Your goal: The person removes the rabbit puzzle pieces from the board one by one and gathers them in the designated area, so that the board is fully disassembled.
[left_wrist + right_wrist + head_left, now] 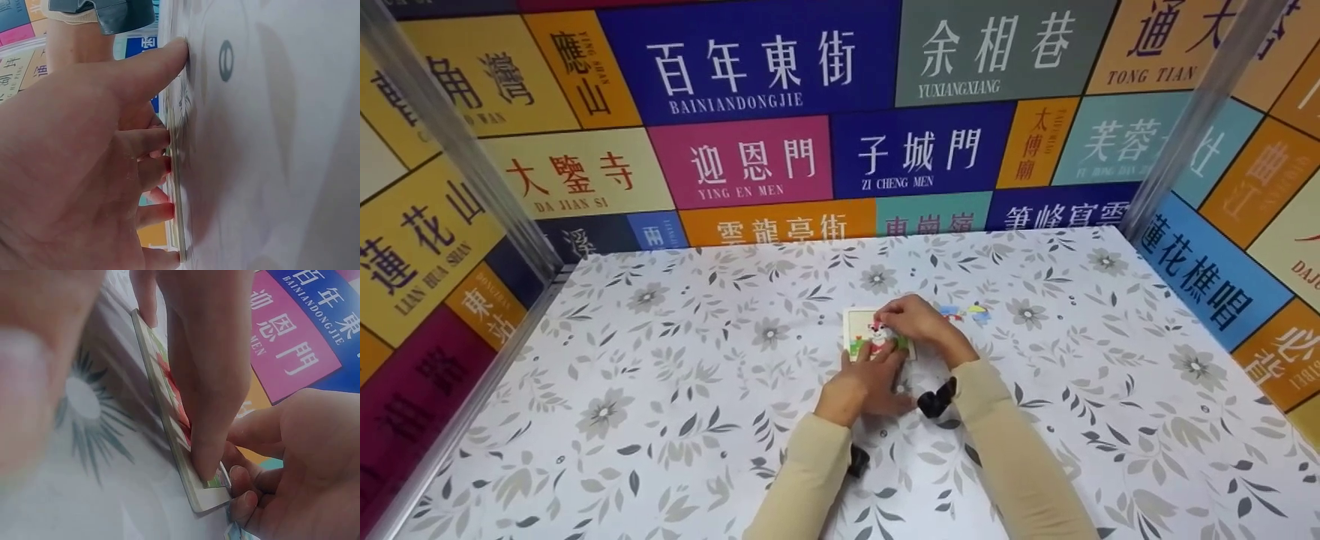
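Note:
A small picture puzzle board [859,324] lies flat on the floral tablecloth [675,360], showing a cartoon animal on green grass. My left hand [871,367] lies at its near edge, its straight fingers [152,140] touching the board's thin side [175,185] and the thumb pressing the cloth. My right hand [911,319] arches over the board from the right. One of its fingers [211,394] presses down on the picture surface [169,405]. The left hand [304,455] shows beside the board's corner in the right wrist view. What lies under the right hand's fingertips is hidden.
A few loose coloured puzzle pieces [964,312] lie just right of the board. Walls with colourful sign panels [765,157] enclose the table at the back and on both sides. Metal posts [450,142] stand at the back corners.

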